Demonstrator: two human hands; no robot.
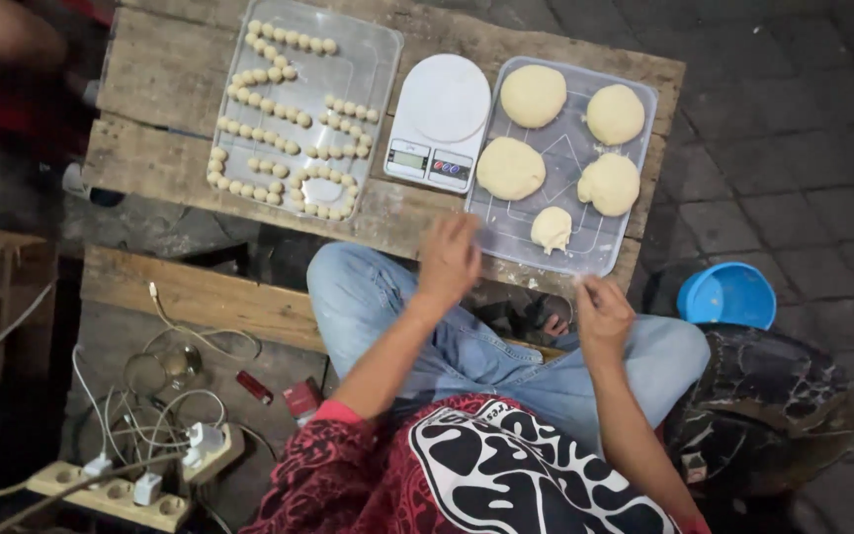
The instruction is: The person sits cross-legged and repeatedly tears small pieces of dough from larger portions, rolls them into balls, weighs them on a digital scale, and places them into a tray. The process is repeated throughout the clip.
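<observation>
Dough, in five pale rounded lumps (pixel 554 158), lay on a clear plastic tray (pixel 635 99) at the upper right of the rough wooden tabletop (pixel 150 79). The step in hand appeared to be portioning: the right hand (pixel 602 314) pinched what looked like a small pale piece, though blur left this uncertain. The left hand (pixel 450 259) hovered at the tabletop's near edge, fingers loosely curled and holding nothing visible. A white digital kitchen scale (pixel 439 121) stood between the trays; the left clear tray (pixel 368 49) carried rows of small dough balls (pixel 284 124). The next move likely called for rolling or weighing. Both palms were hidden.
</observation>
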